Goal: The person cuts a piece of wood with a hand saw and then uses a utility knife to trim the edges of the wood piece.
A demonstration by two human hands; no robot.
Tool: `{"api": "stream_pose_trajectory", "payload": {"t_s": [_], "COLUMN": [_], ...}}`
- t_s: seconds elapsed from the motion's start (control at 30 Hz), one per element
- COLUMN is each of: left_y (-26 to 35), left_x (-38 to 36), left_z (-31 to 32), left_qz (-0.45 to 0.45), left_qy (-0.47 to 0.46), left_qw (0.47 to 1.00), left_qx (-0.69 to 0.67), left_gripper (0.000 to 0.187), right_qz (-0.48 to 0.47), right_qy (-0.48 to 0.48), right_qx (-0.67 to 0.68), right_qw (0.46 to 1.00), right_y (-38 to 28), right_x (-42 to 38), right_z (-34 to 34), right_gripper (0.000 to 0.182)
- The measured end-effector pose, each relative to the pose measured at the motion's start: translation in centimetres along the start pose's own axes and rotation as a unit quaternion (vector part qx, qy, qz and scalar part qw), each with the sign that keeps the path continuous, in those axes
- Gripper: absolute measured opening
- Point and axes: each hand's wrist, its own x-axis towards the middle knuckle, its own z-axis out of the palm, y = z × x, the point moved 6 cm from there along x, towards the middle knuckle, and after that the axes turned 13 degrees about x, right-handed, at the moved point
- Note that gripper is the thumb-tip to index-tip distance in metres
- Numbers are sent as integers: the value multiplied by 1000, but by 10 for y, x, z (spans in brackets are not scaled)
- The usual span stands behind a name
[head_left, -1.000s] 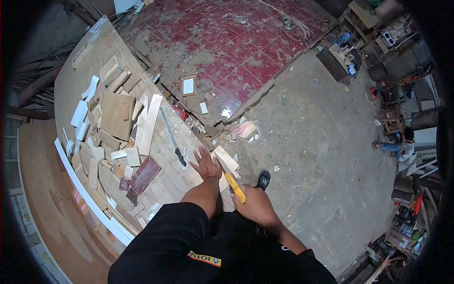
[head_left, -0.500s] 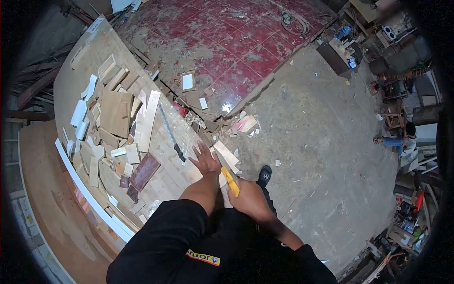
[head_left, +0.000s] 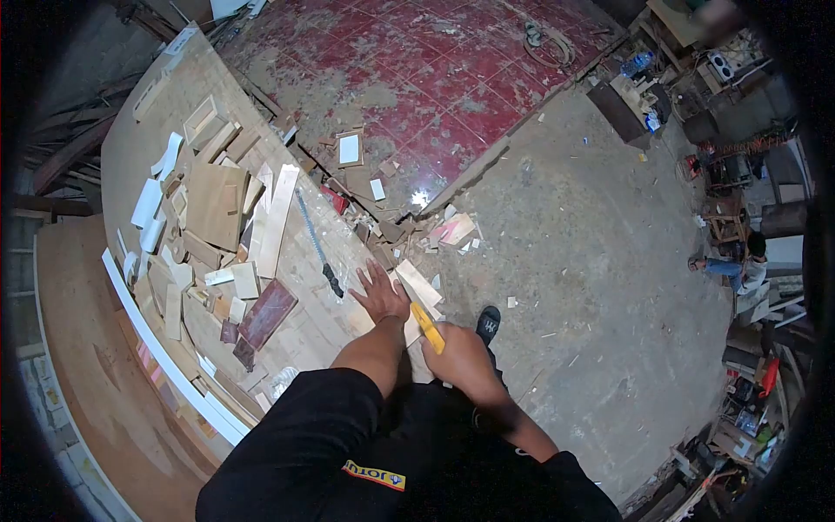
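Note:
My left hand (head_left: 381, 296) lies spread, palm down, at the right edge of the wooden worktable (head_left: 322, 335), pressing on pale wood. Just right of it, my right hand (head_left: 459, 355) is wrapped round the yellow handle of a saw (head_left: 426, 327). The saw's blade is hardly visible between the hands. A light wood piece (head_left: 419, 288) sticks out past the table edge beyond my left fingers. Left of my left hand lies a thin blue-grey blade with a black handle (head_left: 332, 280).
Wood offcuts (head_left: 213, 204) and a dark red board (head_left: 267, 314) cover the table's left part. Scraps (head_left: 454, 230) lie on the floor beyond the edge. A shoe (head_left: 489, 324) shows beside my right hand. Another person (head_left: 750, 265) sits at the far right.
The yellow handle and my right hand have shifted slightly, up and to the right. My left hand stays spread on the wood. The whole view has moved a little.

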Motion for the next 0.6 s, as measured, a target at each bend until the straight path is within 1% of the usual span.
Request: {"api": "stream_pose_trajectory", "payload": {"t_s": [0.07,0.13,0.17,0.23,0.27,0.3,0.33,0.43,0.5,0.57,0.6], "left_y": [-2,0,1,1,1,-1,-5,4,0,-2,-1], "left_x": [3,5,5,5,8,5,1,2,2,3,5], "left_z": [8,8,7,11,12,13,17,4,5,10,10], "left_qz": [-4,-3,-3,0,2,3,3,1,-2,-5,-5], "left_qy": [1,6,5,4,20,32,26,28,6,21,28], "left_qw": [1000,1000,999,999,1000,999,1000,1000,1000,1000,1000], "left_qx": [11,22,31,42,15,-11,-9,6,17,17,13], "left_gripper": [73,74,74,75,75,75,75,75,76,77,77], "right_qz": [7,-67,-69,-23,-27,-16,0,13,7,-42,-60], "right_qy": [10,31,31,25,25,7,-12,-1,10,21,30], "right_qx": [12,6,6,18,17,15,13,19,8,20,19], "right_qw": [1000,997,997,999,999,1000,1000,1000,1000,999,998], "right_y": [15,10,13,12,4,-15,-23,-12,17,33,26], "right_x": [16,26,26,15,8,-9,-21,-11,13,28,26], "right_z": [18,26,25,14,2,-12,-17,-14,13,34,31], "right_gripper": [35,38,38,34,34,34,33,33,33,32,30]}}
